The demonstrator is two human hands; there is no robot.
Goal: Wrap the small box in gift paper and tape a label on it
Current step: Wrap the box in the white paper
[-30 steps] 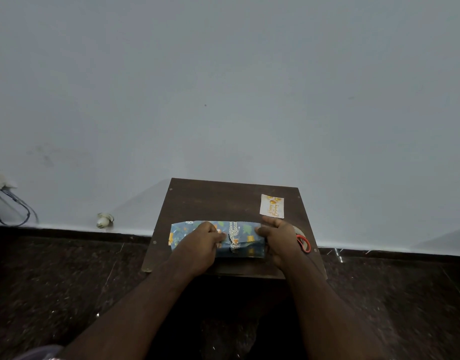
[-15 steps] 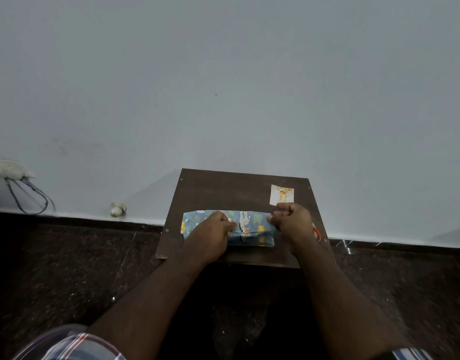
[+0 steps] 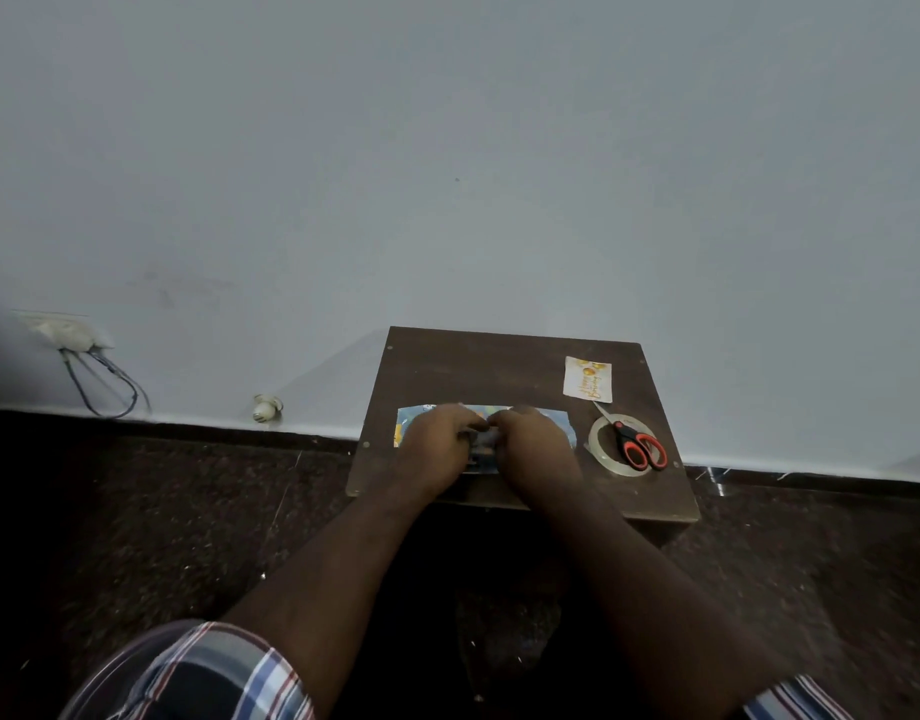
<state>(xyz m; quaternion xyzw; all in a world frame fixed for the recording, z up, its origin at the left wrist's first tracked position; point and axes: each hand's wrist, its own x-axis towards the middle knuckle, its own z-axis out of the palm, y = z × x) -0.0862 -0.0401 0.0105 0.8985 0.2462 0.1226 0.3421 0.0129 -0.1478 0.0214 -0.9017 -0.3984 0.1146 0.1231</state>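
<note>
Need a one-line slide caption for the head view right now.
Both hands, left hand and right hand, fold gift paper on the board; label, scissors and tape roll beside.

Blue patterned gift paper (image 3: 554, 422) flat at table's near middle, white label (image 3: 588, 379) lying far right

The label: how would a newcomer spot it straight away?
Find the brown board by the wall. At its far right corner, beyond the scissors and tape roll, lies the label. It is the only white card, with orange print.
</note>
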